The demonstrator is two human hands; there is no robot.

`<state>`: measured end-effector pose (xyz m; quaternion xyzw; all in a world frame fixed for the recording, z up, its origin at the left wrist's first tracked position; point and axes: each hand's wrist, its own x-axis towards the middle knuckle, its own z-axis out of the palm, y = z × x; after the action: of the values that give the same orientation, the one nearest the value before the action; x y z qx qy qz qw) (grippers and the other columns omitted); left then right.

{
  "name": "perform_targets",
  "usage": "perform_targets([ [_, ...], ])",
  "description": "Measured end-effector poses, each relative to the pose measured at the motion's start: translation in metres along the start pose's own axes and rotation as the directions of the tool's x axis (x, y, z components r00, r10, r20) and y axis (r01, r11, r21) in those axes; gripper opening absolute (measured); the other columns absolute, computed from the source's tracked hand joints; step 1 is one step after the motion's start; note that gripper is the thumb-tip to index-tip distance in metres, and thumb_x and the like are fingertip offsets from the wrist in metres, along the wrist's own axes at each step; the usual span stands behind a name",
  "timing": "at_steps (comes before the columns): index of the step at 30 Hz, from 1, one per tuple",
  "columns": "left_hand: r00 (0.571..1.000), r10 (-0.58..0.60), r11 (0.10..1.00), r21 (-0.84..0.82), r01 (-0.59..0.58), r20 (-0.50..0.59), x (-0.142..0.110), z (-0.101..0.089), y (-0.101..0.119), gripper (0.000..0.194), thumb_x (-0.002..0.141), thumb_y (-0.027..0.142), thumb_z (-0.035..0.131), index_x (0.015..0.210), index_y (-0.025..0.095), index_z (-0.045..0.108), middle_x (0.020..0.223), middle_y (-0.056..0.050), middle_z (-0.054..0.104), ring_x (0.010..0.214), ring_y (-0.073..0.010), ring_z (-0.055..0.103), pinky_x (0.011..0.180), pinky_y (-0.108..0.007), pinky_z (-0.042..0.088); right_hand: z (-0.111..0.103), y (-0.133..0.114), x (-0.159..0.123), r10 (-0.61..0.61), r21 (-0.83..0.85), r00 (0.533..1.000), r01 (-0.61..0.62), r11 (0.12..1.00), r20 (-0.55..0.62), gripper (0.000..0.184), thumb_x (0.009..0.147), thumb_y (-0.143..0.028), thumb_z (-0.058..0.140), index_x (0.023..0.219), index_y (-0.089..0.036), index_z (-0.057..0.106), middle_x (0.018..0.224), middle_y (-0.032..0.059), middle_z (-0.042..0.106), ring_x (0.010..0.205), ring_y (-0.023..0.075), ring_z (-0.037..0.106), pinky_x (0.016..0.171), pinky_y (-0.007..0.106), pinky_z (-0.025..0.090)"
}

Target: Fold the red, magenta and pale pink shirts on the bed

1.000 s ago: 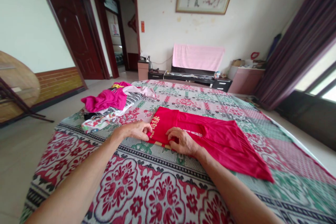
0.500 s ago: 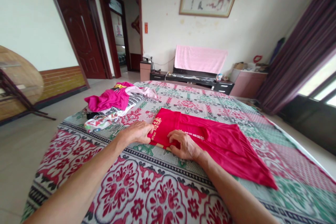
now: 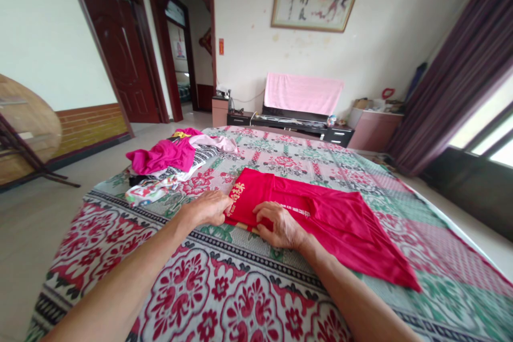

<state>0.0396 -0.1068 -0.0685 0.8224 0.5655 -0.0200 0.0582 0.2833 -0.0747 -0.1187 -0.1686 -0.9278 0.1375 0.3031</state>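
Observation:
A red garment [image 3: 340, 224] with pale yellow lettering lies across the patterned cover, and its left part is folded over on itself. Its exact kind is hard to tell. At the folded left end, my left hand [image 3: 208, 207] is closed on the corner, with thumb and fingers pinching the cloth. My right hand [image 3: 278, 224] rests on the near edge, its fingers curled onto the fabric and its thumb at the border. Beside that thumb a narrow pale yellow strip shows along the edge. To the right, the garment spreads out wider with loose creases.
A pile of clothes [image 3: 164, 160], with magenta, white and black pieces, lies at the left of the patterned cover [image 3: 188, 288]. Behind stands a low black cabinet [image 3: 242, 119], near a pink cloth [image 3: 303, 93]. A folded round tabletop [image 3: 30, 117] leans at far left.
The view has tilted up slightly, so everything sits a little lower and further left. Both hands stay at the same places on the red garment, with hardly any movement.

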Motion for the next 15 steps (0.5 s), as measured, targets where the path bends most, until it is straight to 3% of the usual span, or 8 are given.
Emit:
perform_targets([
  [11,1.000,0.007,1.000,0.021,-0.007,-0.012,0.0003,-0.0027,0.0018,0.026,0.066,0.014,0.050,0.079,0.023,0.071,0.079,-0.005,0.070,0.078,-0.0226,0.063,0.064,-0.029,0.040,0.0001,-0.0003,0.0000,-0.011,0.010,1.000,0.011,1.000,-0.004,0.012,0.073,-0.010,0.056,0.079,-0.020,0.055,0.094,0.0068,0.067,0.087,0.0180,0.061,0.081,0.031,0.048],
  [15,0.999,-0.025,1.000,-0.015,0.026,0.033,0.0013,-0.0018,-0.0040,0.020,0.065,0.020,0.054,0.074,0.024,0.072,0.067,-0.002,0.067,0.065,-0.0187,0.060,0.056,-0.026,0.035,-0.0005,-0.0023,0.0011,-0.010,0.009,1.000,0.009,1.000,0.020,0.008,0.074,-0.012,0.057,0.077,-0.020,0.056,0.091,0.0067,0.067,0.085,0.0176,0.061,0.080,0.031,0.049],
])
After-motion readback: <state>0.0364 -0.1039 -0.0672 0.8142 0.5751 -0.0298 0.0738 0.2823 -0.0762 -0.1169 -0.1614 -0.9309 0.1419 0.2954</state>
